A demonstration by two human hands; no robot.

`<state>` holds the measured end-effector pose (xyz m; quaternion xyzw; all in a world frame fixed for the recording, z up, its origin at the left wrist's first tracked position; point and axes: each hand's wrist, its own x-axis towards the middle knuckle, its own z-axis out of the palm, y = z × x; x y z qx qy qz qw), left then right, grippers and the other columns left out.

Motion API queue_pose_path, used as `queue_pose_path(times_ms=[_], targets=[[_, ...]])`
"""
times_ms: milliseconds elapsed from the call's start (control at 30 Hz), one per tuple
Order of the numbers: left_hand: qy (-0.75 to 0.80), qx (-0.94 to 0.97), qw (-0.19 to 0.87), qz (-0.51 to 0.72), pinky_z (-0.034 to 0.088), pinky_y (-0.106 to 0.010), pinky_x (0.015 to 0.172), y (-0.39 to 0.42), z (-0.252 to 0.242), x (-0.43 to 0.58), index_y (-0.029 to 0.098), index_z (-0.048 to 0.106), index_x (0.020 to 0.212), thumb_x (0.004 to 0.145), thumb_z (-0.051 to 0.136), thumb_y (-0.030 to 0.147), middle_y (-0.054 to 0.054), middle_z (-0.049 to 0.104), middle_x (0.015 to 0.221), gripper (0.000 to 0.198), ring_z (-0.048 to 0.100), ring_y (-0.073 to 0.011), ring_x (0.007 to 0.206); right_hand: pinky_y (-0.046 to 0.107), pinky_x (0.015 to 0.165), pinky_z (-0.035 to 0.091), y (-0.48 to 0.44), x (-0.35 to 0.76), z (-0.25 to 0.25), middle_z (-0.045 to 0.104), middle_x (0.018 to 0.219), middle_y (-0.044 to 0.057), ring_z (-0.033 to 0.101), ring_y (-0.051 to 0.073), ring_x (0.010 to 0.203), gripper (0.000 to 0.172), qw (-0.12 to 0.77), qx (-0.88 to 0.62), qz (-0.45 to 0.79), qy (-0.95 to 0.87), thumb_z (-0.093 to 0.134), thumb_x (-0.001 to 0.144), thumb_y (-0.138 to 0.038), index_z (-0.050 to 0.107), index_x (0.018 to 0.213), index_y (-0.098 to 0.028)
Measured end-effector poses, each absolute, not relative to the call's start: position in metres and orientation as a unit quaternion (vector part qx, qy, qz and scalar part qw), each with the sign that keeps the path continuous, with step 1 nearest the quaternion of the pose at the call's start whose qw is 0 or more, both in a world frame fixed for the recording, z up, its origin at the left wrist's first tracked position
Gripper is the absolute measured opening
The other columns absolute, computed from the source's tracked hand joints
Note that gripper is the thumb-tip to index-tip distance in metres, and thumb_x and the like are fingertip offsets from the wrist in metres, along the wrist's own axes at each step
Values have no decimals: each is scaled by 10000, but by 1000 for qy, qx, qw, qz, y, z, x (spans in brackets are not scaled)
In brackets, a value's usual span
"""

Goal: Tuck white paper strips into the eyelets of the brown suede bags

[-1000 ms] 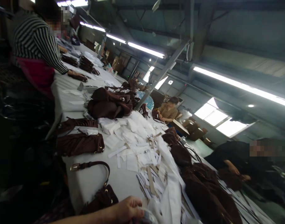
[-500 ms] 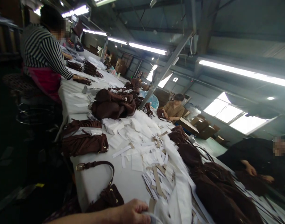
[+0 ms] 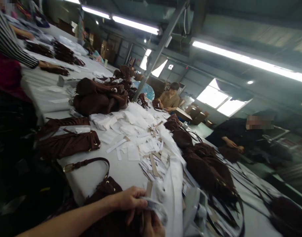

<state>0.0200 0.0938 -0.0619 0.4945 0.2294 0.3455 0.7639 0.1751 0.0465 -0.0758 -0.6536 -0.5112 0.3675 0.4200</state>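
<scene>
My left hand [image 3: 130, 200] reaches in from the lower left and pinches a crumpled piece of white paper or cloth [image 3: 153, 205] at the near table edge. My right hand [image 3: 151, 225] shows only partly at the bottom edge, fingers curled beside the same white material. Under both hands lies a dark brown suede bag [image 3: 108, 192] with a looped strap and brass buckle [image 3: 86, 163]. A heap of white cloth strips and paper slips [image 3: 141, 144] spreads over the table just beyond.
A long white table [image 3: 49, 102] runs away to the upper left, with piles of brown bags [image 3: 99, 97] on it. A person in a striped sleeve [image 3: 10, 42] works at the left. Two people sit across the table on the right [image 3: 236, 136].
The view has dropped and swung right. My left hand has closed further on the white material, and my right hand has come into view at the bottom edge.
</scene>
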Motion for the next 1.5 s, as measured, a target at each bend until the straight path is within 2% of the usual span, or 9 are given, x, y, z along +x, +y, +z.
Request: queue_pose_path(times_ms=[167, 300, 433, 567, 767, 967, 1167, 1333, 1500], targets=[[231, 497, 751, 368, 288, -131, 273, 90, -65, 21, 161, 520, 924, 805, 625, 465, 27, 578, 666, 343, 501, -68, 294, 211, 373, 349, 49, 172, -84, 585, 495, -20, 441, 91, 392, 562, 476, -649, 458, -378, 679, 617, -673, 671, 764, -131], [257, 467, 742, 406, 267, -121, 274, 88, -64, 24, 153, 516, 900, 806, 617, 467, 34, 584, 650, 343, 489, -56, 287, 198, 375, 374, 43, 171, -79, 611, 524, -34, 498, 108, 401, 496, 525, -627, 469, -333, 758, 604, -573, 606, 849, -170], [265, 455, 746, 408, 280, -130, 279, 91, -64, 24, 144, 520, 925, 803, 612, 486, 25, 603, 646, 375, 499, -66, 293, 269, 562, 526, 27, 182, -82, 707, 680, 51, 671, 212, 633, 431, 553, -554, 493, -379, 724, 654, -520, 642, 896, -173], [257, 466, 758, 377, 314, -142, 284, 97, -66, 23, 146, 515, 949, 792, 627, 490, 0, 642, 673, 394, 496, -66, 293, 372, 772, 549, 17, 192, -81, 729, 989, 114, 690, 291, 898, 597, 526, -494, 507, -471, 650, 691, -480, 595, 1210, -188], [252, 481, 756, 367, 290, -127, 279, 97, -64, 22, 144, 535, 906, 791, 628, 476, 17, 613, 654, 363, 487, -56, 290, 278, 712, 509, 30, 191, -51, 704, 841, 58, 665, 205, 739, 229, 466, -576, 218, -636, 590, 827, -396, 736, 899, -235], [271, 506, 735, 362, 256, -122, 266, 95, -61, 23, 136, 568, 902, 782, 637, 457, 34, 569, 625, 350, 442, -40, 274, 255, 701, 465, 52, 194, -21, 597, 766, 48, 596, 172, 720, 239, 397, -559, 69, -725, 542, 882, -365, 736, 874, -227], [229, 541, 738, 333, 280, -140, 288, 94, -53, 18, 138, 635, 936, 815, 613, 395, 52, 525, 589, 285, 418, -39, 304, 320, 833, 470, 70, 200, -3, 680, 1047, 92, 605, 250, 982, 155, 338, -545, 233, -731, 603, 795, -311, 711, 752, -210], [229, 563, 732, 307, 307, -151, 313, 90, -47, 13, 159, 681, 987, 805, 622, 389, 51, 526, 587, 299, 423, -49, 338, 250, 609, 451, 73, 196, 7, 668, 675, 27, 598, 184, 674, 233, 309, -535, 397, -679, 651, 722, -364, 659, 604, -163], [224, 565, 735, 298, 356, -157, 326, 87, -45, 10, 158, 676, 1028, 795, 618, 350, 45, 532, 614, 307, 436, -54, 345, 247, 558, 415, 74, 193, 7, 639, 595, 20, 541, 158, 597, 238, 320, -554, 438, -632, 706, 643, -374, 701, 613, -138]])
